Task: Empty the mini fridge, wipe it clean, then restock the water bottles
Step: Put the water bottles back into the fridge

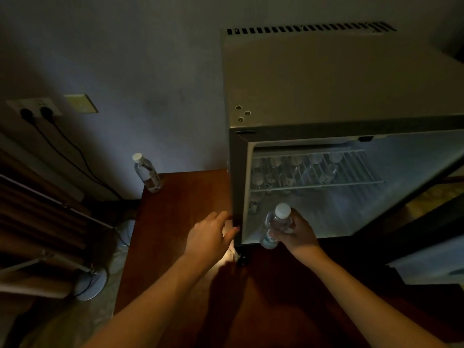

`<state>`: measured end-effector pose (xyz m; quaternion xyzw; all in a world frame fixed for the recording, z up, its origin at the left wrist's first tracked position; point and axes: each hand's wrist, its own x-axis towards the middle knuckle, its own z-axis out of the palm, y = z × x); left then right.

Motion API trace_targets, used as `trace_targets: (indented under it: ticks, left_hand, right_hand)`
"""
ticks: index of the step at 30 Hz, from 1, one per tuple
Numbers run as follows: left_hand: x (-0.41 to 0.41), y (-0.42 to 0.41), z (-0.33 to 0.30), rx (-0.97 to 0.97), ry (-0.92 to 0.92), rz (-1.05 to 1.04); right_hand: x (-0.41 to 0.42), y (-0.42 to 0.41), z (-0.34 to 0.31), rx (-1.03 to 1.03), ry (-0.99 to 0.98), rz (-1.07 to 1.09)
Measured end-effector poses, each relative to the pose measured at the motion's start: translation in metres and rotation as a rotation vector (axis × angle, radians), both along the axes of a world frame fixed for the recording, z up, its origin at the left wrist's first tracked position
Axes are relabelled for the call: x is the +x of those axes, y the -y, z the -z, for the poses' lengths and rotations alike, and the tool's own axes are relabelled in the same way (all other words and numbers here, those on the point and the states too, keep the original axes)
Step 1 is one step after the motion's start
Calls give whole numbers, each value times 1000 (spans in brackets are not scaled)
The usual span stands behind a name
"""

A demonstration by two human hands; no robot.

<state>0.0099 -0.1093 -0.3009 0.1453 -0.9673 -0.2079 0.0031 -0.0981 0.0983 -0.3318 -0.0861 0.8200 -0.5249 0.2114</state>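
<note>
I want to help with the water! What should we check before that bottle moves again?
1. Bottle held firmly in the right hand: ok, fingers wrap it.
2. Cap on: ok.
3. Fridge door open: ok.
4. Left hand steadying the fridge corner: ok, fingers touch it.
5. More bottles under the wire shelf: ok, several show.
6. Table room beside the other bottle: ok.
7. Inside wiped: cannot tell.
</note>
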Motion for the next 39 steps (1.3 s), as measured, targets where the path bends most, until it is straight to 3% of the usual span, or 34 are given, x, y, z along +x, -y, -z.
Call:
trace_targets:
  ticks: [21,26,39]
  left_hand:
    - [-12,-2,-1,19,42,-90]
    - [-14,-1,-2,18,73,-99]
    - [-14,0,-6,51,101,-85]
  right_hand:
    - [-60,9,19,21,-129,-155]
    - [-78,18,15,-7,-41,-160]
    - [-95,32,10,162,-82,-128]
